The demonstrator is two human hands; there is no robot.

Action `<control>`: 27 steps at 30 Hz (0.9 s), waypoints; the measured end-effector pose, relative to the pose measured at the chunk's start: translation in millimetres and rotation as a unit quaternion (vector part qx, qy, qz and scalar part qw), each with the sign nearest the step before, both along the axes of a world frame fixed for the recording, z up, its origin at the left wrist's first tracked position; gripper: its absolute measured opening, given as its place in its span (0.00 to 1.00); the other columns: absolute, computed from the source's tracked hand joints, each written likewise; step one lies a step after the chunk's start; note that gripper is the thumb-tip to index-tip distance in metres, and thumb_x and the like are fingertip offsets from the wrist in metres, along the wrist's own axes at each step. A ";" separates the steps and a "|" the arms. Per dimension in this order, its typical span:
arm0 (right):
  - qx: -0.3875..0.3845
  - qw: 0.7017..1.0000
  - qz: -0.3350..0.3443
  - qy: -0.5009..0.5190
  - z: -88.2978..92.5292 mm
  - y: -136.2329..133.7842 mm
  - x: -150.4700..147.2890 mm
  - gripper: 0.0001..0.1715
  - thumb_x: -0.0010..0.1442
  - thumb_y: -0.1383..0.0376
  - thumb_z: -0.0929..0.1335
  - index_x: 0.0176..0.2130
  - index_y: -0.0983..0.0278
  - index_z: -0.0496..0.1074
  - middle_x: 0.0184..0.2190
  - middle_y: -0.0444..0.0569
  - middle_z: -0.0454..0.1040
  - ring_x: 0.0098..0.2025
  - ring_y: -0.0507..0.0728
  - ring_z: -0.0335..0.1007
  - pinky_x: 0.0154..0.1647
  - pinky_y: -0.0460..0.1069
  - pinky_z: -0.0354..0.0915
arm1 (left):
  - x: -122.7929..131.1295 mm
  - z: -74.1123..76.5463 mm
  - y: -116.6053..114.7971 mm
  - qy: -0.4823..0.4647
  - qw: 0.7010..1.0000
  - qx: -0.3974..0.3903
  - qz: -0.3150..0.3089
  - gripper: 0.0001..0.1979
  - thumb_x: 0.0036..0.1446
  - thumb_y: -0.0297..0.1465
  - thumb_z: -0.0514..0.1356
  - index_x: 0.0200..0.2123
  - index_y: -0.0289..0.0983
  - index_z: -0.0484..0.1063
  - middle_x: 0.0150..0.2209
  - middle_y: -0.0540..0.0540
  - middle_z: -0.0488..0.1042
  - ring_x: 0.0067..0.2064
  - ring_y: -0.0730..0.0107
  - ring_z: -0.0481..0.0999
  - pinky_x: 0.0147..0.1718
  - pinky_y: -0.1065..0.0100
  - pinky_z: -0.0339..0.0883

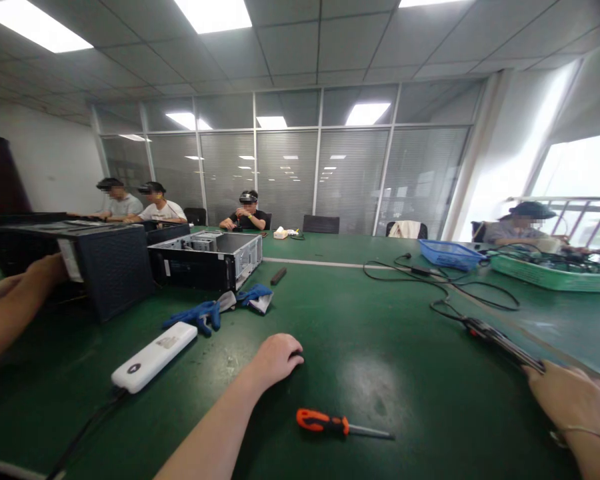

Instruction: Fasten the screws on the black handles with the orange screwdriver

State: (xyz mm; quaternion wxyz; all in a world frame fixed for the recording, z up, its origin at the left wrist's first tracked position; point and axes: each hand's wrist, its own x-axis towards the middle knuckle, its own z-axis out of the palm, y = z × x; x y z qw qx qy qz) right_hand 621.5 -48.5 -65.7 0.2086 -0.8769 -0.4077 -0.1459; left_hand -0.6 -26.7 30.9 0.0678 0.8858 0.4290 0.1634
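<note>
My left hand (276, 360) rests on the green tabletop with its fingers curled in, and nothing shows in it. Just to its lower right lies a screwdriver (323, 422) with an orange and black handle, its shaft pointing right. At the right edge, my right hand (575, 400) is closed around one end of a black corded tool shaped like a hair straightener (503, 343). Its cord (443, 303) leaves the far end and loops over the table. The fingertips of the right hand are partly hidden.
A white power strip (155, 357) and blue work gloves (205, 317) lie left. Behind are an opened computer case (195, 267) and a dark case (115, 267), with another person's arms (10, 307) reaching in. Blue (450, 255) and green baskets (555, 275) stand right. Several people sit around.
</note>
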 end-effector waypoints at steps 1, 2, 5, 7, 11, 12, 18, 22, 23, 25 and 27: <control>-0.009 1.000 -0.023 0.009 4.2 -0.6 -6.4 0.24 0.53 0.47 0.59 0.27 0.58 0.74 0.40 0.65 0.73 0.44 0.77 0.66 0.34 0.68 0.54 | 0.3 0.8 -0.3 0.001 1.000 -0.001 0.002 0.10 0.57 0.32 0.59 0.40 0.38 0.77 0.40 0.44 0.78 0.42 0.61 0.75 0.44 0.66 0.65; -0.014 0.999 -0.034 0.015 8.6 -1.3 -12.6 0.24 0.54 0.47 0.58 0.28 0.57 0.74 0.42 0.64 0.73 0.44 0.77 0.65 0.35 0.68 0.54 | 0.4 1.8 -0.7 0.000 1.000 -0.002 0.003 0.10 0.57 0.32 0.59 0.40 0.38 0.77 0.40 0.44 0.78 0.42 0.61 0.75 0.44 0.65 0.65; -0.002 1.000 -0.030 0.005 21.2 -2.9 -27.4 0.23 0.55 0.47 0.58 0.30 0.55 0.74 0.44 0.61 0.73 0.45 0.75 0.64 0.37 0.66 0.52 | 0.4 5.0 -2.5 -0.001 1.000 -0.009 0.004 0.11 0.57 0.33 0.58 0.41 0.38 0.77 0.40 0.44 0.78 0.42 0.61 0.75 0.44 0.65 0.65; 0.013 0.999 -0.029 -0.015 26.5 -3.0 -32.5 0.22 0.56 0.48 0.58 0.29 0.54 0.74 0.44 0.60 0.73 0.46 0.73 0.64 0.38 0.65 0.50 | 0.2 6.4 -3.5 0.000 1.000 -0.013 0.004 0.11 0.57 0.33 0.58 0.41 0.38 0.77 0.40 0.44 0.78 0.42 0.61 0.75 0.44 0.65 0.66; 0.020 0.999 -0.043 -0.025 27.5 -2.9 -32.0 0.25 0.57 0.48 0.56 0.32 0.55 0.75 0.45 0.60 0.72 0.46 0.71 0.63 0.38 0.63 0.49 | 0.2 5.8 -3.4 0.004 1.000 -0.014 0.003 0.11 0.57 0.32 0.58 0.40 0.38 0.77 0.40 0.44 0.78 0.42 0.61 0.75 0.44 0.65 0.65; 0.019 0.998 -0.047 -0.021 26.6 -3.4 -30.2 0.27 0.58 0.47 0.55 0.35 0.55 0.76 0.46 0.61 0.72 0.46 0.71 0.62 0.38 0.63 0.49 | 0.2 5.2 -2.9 0.005 1.000 -0.013 0.003 0.11 0.57 0.32 0.58 0.40 0.38 0.77 0.40 0.44 0.78 0.43 0.61 0.75 0.44 0.65 0.65; 0.036 0.997 -0.070 0.001 25.4 -5.4 -27.4 0.38 0.57 0.44 0.53 0.51 0.61 0.72 0.44 0.70 0.71 0.46 0.74 0.62 0.36 0.62 0.48 | -0.4 2.0 -0.2 0.008 1.000 -0.004 0.000 0.10 0.57 0.33 0.58 0.40 0.38 0.77 0.40 0.44 0.78 0.42 0.62 0.75 0.44 0.66 0.66; 0.031 0.999 -0.017 -0.020 28.5 -1.3 -48.6 0.37 0.57 0.43 0.53 0.50 0.58 0.73 0.44 0.69 0.72 0.47 0.74 0.64 0.37 0.62 0.51 | -0.3 0.5 0.5 0.009 1.000 -0.003 0.004 0.10 0.57 0.33 0.58 0.40 0.38 0.77 0.40 0.44 0.77 0.43 0.62 0.75 0.45 0.65 0.65; 0.022 1.000 -0.001 -0.022 28.7 -0.1 -55.0 0.37 0.57 0.43 0.53 0.49 0.58 0.74 0.44 0.68 0.73 0.46 0.73 0.65 0.37 0.62 0.53 | -0.3 0.1 0.7 0.008 1.000 -0.002 0.005 0.10 0.57 0.33 0.58 0.40 0.38 0.77 0.40 0.44 0.78 0.43 0.62 0.75 0.45 0.65 0.65; -0.002 0.999 0.026 -0.022 27.9 1.8 -65.9 0.36 0.58 0.43 0.53 0.46 0.58 0.76 0.42 0.65 0.75 0.44 0.72 0.67 0.38 0.61 0.57 | -0.5 -0.6 1.1 0.007 1.000 0.001 0.005 0.10 0.57 0.33 0.58 0.40 0.38 0.77 0.40 0.44 0.78 0.43 0.62 0.75 0.45 0.65 0.66; -0.029 0.998 0.048 -0.019 26.1 2.7 -72.6 0.35 0.57 0.43 0.55 0.45 0.59 0.77 0.40 0.62 0.76 0.42 0.71 0.69 0.39 0.61 0.59 | -0.9 -1.0 1.3 0.008 1.000 0.002 0.004 0.10 0.57 0.33 0.59 0.40 0.38 0.77 0.40 0.44 0.78 0.42 0.62 0.75 0.44 0.65 0.66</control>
